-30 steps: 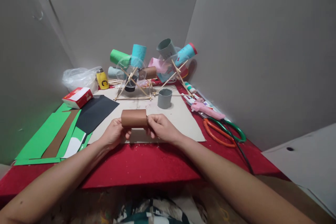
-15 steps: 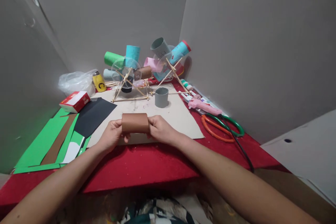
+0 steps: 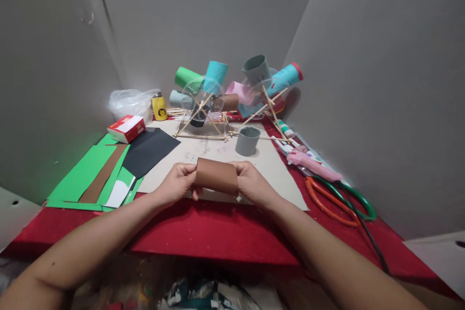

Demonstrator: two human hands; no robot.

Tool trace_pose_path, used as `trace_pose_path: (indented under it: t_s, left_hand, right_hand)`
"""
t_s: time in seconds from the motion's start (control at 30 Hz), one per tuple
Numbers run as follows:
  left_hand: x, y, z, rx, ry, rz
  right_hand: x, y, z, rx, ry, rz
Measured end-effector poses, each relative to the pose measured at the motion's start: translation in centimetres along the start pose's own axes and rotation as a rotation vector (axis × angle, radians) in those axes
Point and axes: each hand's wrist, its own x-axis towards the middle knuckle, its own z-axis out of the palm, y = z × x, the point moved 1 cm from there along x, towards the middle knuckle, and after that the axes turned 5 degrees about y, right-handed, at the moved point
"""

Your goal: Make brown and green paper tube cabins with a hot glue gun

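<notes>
Between my two hands lies a rolled brown paper tube, held sideways over the near part of a beige board. My left hand pinches its left end, and my right hand grips the right end; some fingertips are hidden behind the paper. Just beyond my right hand, a short grey paper tube stands upright on the board. Farther back are two stick-framed wheels made of clear plastic discs, the left wheel and the right wheel, with coloured paper tubes around them.
Green sheets, a black sheet and a red box lie at left. Behind them are a yellow lighter and a plastic bag. At right lie a pink glue gun with its cord and orange-and-green-handled scissors. Grey walls enclose the table.
The camera view has turned left and tilted, so everything sits farther right in the picture. The brown tube now slants down slightly to the right; both hands still hold it.
</notes>
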Motion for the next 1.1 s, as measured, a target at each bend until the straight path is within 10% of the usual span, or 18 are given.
trace_pose_path:
  t_s: [0.57,1.1]
  left_hand:
    - [-1.2,-1.2,0.8,0.042,-0.140,0.074]
    - [-1.2,-0.5,0.7,0.110,0.005,0.183]
  right_hand:
    - [-0.6,2.0,-0.6,-0.088,-0.057,-0.063]
    - [-0.5,2.9,0.0,0.000,0.110,0.040]
